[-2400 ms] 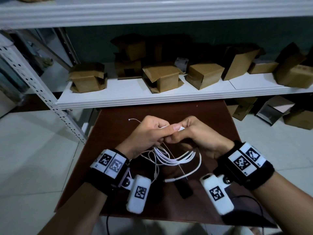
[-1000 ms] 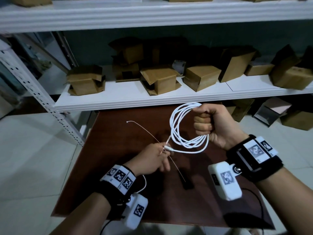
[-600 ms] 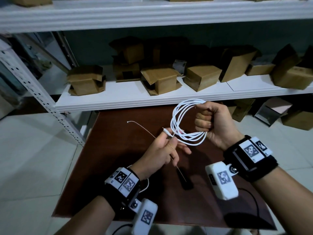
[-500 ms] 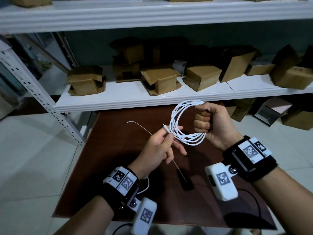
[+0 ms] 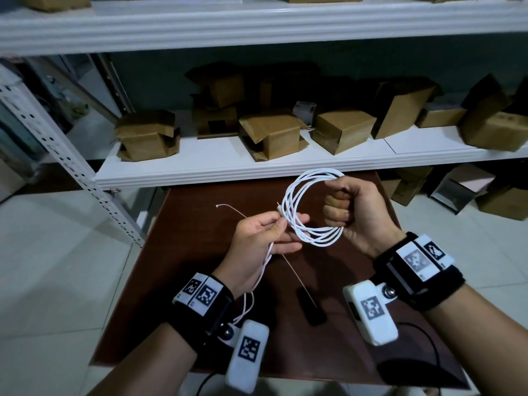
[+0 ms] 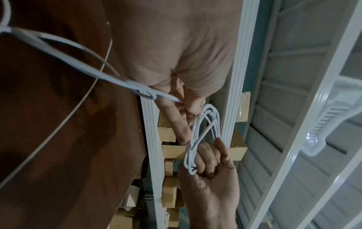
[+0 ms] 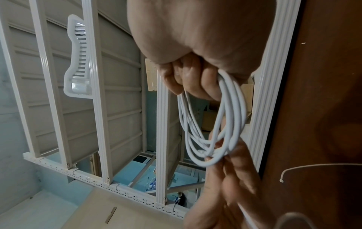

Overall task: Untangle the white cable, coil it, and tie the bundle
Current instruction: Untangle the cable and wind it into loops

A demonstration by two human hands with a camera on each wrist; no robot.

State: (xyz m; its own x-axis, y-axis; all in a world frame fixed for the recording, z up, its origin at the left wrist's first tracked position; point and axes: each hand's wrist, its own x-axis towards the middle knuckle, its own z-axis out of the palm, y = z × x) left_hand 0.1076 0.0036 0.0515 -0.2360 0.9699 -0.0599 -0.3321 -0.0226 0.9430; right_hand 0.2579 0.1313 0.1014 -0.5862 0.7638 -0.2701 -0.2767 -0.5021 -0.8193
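My right hand (image 5: 343,208) is a fist round the right side of the coiled white cable (image 5: 323,241), holding the loops upright above the brown table (image 5: 200,267). My left hand (image 5: 281,224) pinches the cable's end against the coil's left side, thumb on top. A white strand trails from those fingers down past the left wrist. In the left wrist view the coil (image 6: 216,122) hangs between both hands. In the right wrist view the loops (image 7: 237,124) drop from my fist. A thin white zip tie (image 5: 231,208) lies on the table under my hands.
A small black object (image 5: 311,310) lies on the table near the front. Behind the table runs a white shelf (image 5: 228,172) with several cardboard boxes (image 5: 271,132). A perforated steel upright (image 5: 71,167) stands at the left. More boxes sit on the floor at the right.
My left hand rose from near the table and brought the cable's end up to the coil's left side. The right hand kept its grip on the coil, almost still.
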